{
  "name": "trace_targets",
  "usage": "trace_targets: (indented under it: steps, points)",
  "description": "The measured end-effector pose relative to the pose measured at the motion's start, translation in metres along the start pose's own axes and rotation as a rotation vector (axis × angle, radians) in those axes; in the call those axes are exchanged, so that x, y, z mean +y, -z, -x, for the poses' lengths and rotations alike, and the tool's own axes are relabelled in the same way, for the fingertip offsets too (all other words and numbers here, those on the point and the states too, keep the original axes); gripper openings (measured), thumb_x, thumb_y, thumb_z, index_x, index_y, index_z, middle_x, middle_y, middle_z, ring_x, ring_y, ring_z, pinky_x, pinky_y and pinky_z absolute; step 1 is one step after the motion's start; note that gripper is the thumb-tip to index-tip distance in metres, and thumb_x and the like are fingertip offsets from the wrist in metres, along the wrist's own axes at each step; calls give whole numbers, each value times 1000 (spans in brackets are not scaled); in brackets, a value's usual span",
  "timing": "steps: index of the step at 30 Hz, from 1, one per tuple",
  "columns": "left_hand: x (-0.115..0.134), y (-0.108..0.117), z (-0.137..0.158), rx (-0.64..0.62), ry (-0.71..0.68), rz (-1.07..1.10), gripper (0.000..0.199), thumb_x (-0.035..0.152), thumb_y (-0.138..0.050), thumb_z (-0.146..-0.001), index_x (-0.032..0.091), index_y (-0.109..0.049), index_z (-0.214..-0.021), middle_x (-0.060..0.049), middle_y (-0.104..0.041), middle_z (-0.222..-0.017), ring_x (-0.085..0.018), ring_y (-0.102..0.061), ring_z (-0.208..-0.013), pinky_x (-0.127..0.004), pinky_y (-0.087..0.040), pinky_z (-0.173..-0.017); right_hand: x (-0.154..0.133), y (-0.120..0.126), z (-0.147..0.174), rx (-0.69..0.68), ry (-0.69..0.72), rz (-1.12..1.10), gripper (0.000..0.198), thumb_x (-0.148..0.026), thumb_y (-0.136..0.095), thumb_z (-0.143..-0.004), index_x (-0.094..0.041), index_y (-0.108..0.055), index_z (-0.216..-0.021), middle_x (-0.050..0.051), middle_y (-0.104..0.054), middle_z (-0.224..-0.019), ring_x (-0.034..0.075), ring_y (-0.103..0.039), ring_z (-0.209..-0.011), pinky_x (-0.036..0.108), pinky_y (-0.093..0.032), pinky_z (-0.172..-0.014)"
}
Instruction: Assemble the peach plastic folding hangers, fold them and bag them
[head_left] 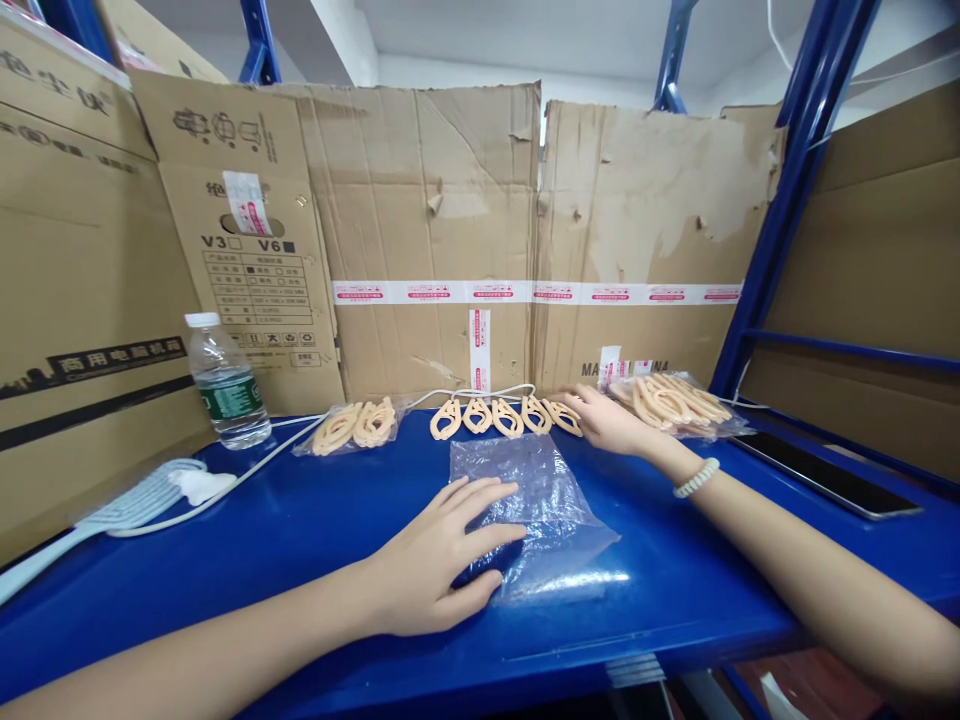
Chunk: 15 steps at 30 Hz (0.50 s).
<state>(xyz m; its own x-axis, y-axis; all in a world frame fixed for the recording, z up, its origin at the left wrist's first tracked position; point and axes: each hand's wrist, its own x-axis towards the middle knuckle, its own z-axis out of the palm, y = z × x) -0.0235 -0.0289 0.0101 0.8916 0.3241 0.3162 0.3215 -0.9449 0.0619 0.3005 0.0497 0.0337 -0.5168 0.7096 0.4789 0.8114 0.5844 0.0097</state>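
My left hand (450, 550) rests with fingers spread on a clear plastic bag (540, 510) that lies flat on the blue table. Further back, several beige folding hangers, folded up, stand out in a row; one hanger (507, 418) is at its middle. At the row's right end, my right hand (606, 418) has its fingers closed at a tilted folding hanger (564, 418). Part of the grip is hidden. Just right of that hand lies a clear bag of hangers (667, 402), and a smaller bagged pair (352, 426) sits left of the row.
A water bottle (227, 385) stands at the left, near a pale blue hairbrush (142, 495) and a white cable (277, 455). A dark phone (821, 475) lies at the right. Cardboard sheets (427, 230) wall off the back of the blue table (315, 540), between blue posts.
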Motion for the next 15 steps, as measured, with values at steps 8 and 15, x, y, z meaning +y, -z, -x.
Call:
trace_targets:
  steps: [8,15]
  points:
    - [0,-1,-1,-4,-19,11,49,21,-52,-85,25,-45,-133,-11,-34,-148,-31,-30,-137,-57,-27,-110,46,-28,7,-322,-143,-51,93,12,-36,-59,-31,-41,-141,7,-27,-154,29,-33,-137,45,-35,-108]
    - [-1,0,-1,-1,-26,21,49,20,-52,-84,25,-45,-133,-10,-34,-148,-31,-31,-136,-54,-28,-111,58,-28,3,-405,-143,-79,92,11,-36,-62,-27,-33,-146,5,-20,-156,25,-25,-140,40,-28,-113]
